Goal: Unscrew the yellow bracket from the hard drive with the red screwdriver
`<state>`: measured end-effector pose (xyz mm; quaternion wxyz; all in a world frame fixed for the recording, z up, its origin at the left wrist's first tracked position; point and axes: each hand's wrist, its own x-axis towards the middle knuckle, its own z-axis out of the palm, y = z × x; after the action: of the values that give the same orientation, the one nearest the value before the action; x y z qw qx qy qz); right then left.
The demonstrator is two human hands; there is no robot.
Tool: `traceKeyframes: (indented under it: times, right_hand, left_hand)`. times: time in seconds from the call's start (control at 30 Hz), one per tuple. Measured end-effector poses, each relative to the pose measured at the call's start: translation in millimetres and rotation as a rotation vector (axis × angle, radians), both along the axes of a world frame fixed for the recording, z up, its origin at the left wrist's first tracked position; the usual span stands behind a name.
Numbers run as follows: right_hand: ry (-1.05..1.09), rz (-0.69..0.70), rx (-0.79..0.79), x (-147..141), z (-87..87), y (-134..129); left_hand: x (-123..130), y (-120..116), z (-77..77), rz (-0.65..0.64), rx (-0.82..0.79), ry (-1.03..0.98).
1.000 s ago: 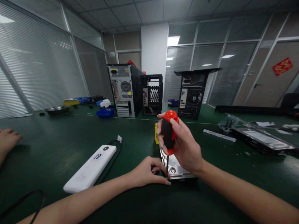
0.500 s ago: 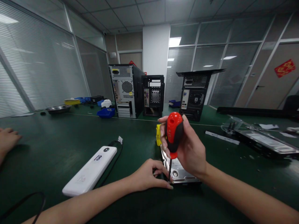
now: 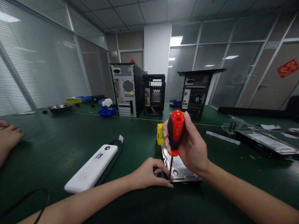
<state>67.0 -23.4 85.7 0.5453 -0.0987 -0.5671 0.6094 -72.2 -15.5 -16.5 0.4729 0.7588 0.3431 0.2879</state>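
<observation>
My right hand is wrapped round the red and black handle of the screwdriver, which stands nearly upright with its tip down at the near left corner of the hard drive. The drive lies flat on the desk right in front of me, label up, its silver cover in place. My left hand is at that same corner, thumb and fingers curled narrowly about the tip; I can't tell whether they pinch anything.

I'd judge the work at this corner to be under way, not finished, since the tip is down there. Whether a screw sits in or out is hidden by my fingers. How much is left elsewhere I can't say: my right hand covers part of the cover. Small bits lie off to the right, too tiny to make out. A second hard drive lies beyond them, with neither of my hands on it.
</observation>
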Motion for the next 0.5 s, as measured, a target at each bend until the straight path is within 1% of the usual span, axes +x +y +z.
traceKeyframes:
  times: [0.13, 0.3, 0.5]
  right_hand:
    - [-0.032, 0.005, -0.002, 2.2, -0.4, 0.8]
    - [-0.094, -0.077, 0.032, 2.1, -3.8, -1.1]
    - [-0.051, -0.048, 0.050, 0.9, -2.1, -3.0]
  left_hand:
    - [-0.1, 0.2, 0.3, 0.007, 0.003, 0.013]
    - [-0.5, 0.4, -0.9, -0.002, -0.012, -0.003]
    - [-1.5, 0.8, -1.2, -0.017, 0.007, -0.010]
